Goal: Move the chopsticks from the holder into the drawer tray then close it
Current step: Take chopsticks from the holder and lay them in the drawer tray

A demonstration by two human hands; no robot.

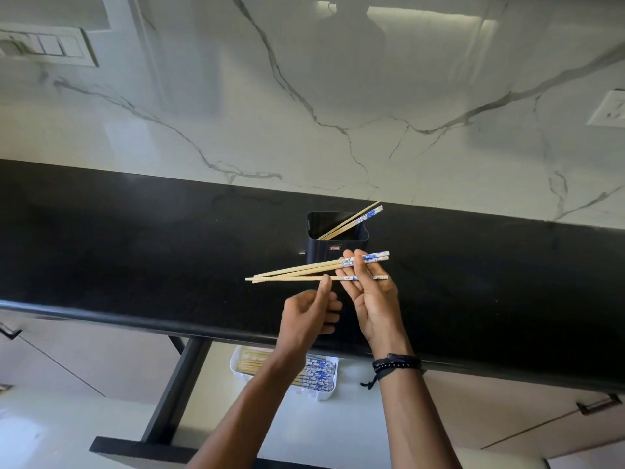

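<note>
Bamboo chopsticks (pixel 297 269) gripped in the right hand (pixel 375 299); left hand (pixel 307 319) pinches one, probably aligning them for the tray (pixel 326 396).

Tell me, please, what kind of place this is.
Most likely a home kitchen: a black countertop, a marble-look backsplash, and an open drawer with a white tray of chopsticks.

head view, looking down, close over countertop (pixel 135 248)

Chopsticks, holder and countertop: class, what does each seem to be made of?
Pale chopsticks with blue-patterned ends: probably bamboo or wood, matt tan. Square dark holder: plastic or coated metal, inner wall sheeny. Black countertop: likely polished stone, glossy, faintly speckled.
</note>
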